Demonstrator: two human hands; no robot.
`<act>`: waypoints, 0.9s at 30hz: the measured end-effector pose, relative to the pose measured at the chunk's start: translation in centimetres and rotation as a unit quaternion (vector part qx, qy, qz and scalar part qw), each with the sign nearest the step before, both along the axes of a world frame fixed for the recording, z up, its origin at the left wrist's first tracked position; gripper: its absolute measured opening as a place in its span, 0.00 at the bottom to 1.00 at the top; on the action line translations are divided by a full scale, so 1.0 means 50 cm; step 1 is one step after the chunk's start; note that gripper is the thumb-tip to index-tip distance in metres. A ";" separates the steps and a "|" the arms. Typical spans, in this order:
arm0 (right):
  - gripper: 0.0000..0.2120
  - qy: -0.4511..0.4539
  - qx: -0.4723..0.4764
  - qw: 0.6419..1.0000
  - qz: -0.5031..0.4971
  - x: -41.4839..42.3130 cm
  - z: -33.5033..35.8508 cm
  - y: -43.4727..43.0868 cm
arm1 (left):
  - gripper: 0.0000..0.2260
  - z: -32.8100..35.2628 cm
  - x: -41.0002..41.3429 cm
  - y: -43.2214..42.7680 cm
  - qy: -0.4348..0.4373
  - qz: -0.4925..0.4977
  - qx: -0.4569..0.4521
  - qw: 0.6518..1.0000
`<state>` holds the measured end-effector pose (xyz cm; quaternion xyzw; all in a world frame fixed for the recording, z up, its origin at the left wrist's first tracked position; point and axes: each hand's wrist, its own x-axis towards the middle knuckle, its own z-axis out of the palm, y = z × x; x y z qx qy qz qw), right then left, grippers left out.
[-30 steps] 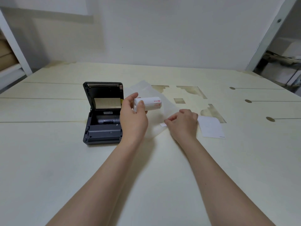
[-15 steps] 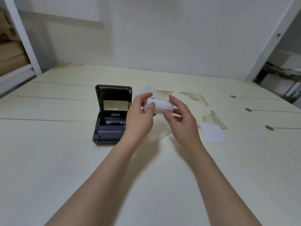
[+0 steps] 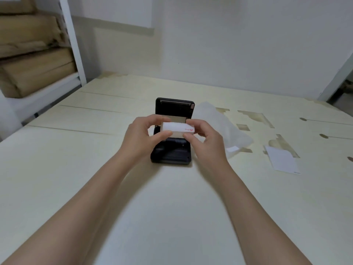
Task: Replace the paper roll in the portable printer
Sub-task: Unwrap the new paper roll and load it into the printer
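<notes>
Both hands have a grip on the paper roll (image 3: 177,129): left hand (image 3: 141,137) pinches one end, right hand (image 3: 207,139) the other. It's held right over the open printer (image 3: 172,150).

Storeroom-type space: cardbd boxes (image 3: 34,60) on white shelf rack (image 3: 73,44), worn worktable (image 3: 172,207).

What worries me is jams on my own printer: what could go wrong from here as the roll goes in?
1. The left hand and right hand pinch the paper roll by its ends above the open printer; a slip could drop it in crooked.
2. Which way its loose edge faces cannot be seen, so it may go in reversed.
3. Neither hand holds the printer, so it could slide on the table when pressed.
</notes>
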<state>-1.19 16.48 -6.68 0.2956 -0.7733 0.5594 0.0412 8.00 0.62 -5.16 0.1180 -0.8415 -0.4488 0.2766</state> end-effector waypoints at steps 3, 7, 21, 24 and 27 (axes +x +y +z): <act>0.12 0.037 0.043 0.998 -0.015 -0.001 -0.002 -0.020 | 0.13 -0.017 -0.009 -0.023 -0.016 0.027 -0.038 0.999; 0.12 0.083 0.100 0.990 -0.053 -0.004 -0.016 -0.033 | 0.14 -0.048 -0.030 -0.038 -0.054 0.043 -0.058 0.996; 0.05 0.180 0.173 0.966 -0.068 -0.033 -0.035 -0.039 | 0.11 -0.045 -0.039 -0.035 -0.079 0.057 -0.211 0.973; 0.06 0.191 0.158 0.966 -0.071 -0.034 -0.038 -0.035 | 0.15 -0.039 -0.033 -0.036 -0.092 0.046 -0.232 0.967; 0.06 0.196 0.144 0.967 -0.072 -0.030 -0.040 -0.032 | 0.27 -0.035 -0.017 -0.037 -0.123 -0.015 -0.250 0.960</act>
